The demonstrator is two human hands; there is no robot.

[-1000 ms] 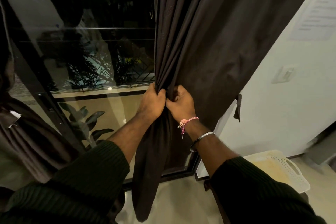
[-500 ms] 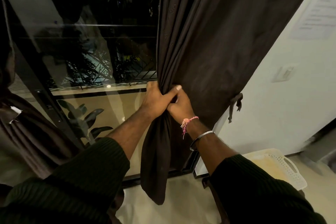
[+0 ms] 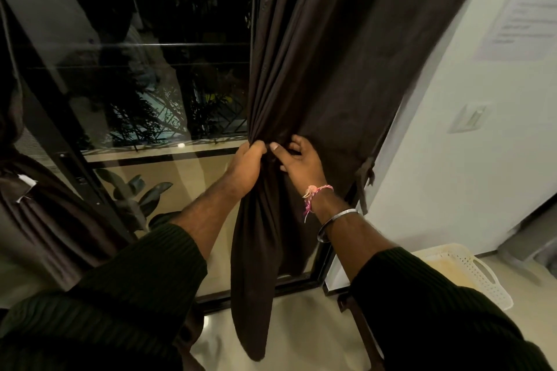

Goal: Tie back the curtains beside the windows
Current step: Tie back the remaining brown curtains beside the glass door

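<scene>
head | left hand (image 3: 245, 167) grips bunched brown curtain (image 3: 307, 69) | right hand (image 3: 298, 159) touches folds

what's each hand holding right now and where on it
The left hand grips the dark curtain around its gathered middle. The right hand touches the same bunch with loosening fingers.

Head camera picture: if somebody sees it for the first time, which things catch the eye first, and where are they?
In the middle, the dark brown fabric curtain hangs bunched where the left hand grips its gathered folds; the right hand, wearing a pink thread wristband, touches the cloth beside it. Left of them is the dark glass window, and at the curtain's right edge a brown fabric tie-back strap dangles against the white wall.
</scene>
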